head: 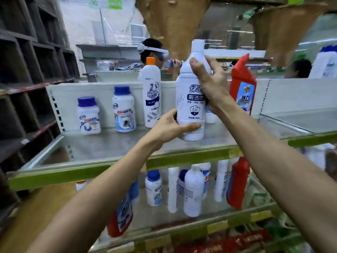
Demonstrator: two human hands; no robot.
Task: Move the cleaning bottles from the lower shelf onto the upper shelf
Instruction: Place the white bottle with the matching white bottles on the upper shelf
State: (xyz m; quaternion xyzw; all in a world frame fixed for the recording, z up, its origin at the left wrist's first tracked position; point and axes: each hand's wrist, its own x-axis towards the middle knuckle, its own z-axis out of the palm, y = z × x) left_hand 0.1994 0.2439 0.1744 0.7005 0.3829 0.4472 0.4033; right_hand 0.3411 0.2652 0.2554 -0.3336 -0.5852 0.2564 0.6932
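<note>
Bare forearms reach up from the foreground toward a shop rack. The person's left hand (pixel 169 127) cups the base of a tall white cleaning bottle (pixel 188 106), thumb laid across its front, while the right hand (pixel 207 83) wraps round its shoulder just below the white cap. The bottle is upright over the middle of the upper shelf (pixel 109 143); whether its base touches the shelf cannot be told.

Along that shelf, left to right, stand a squat blue-capped jar (pixel 88 115), a second blue-capped jar (pixel 124 109) and an orange-capped white bottle (pixel 151 92). Beyond the held bottle is a red bottle (pixel 242 84), and a small white bottle (pixel 210 115) peeks out behind the held one.

Below, the lower shelf (pixel 217 227) carries a red-and-blue bottle (pixel 121 216), a lower blue-capped jar (pixel 153 189), a slim white tube-like bottle (pixel 172 189), a plain white bottle (pixel 193 194) and a lower red bottle (pixel 238 183), with others partly hidden behind.

The job looks roughly half done: five containers are up, one is being placed, and at least five wait below.
</note>
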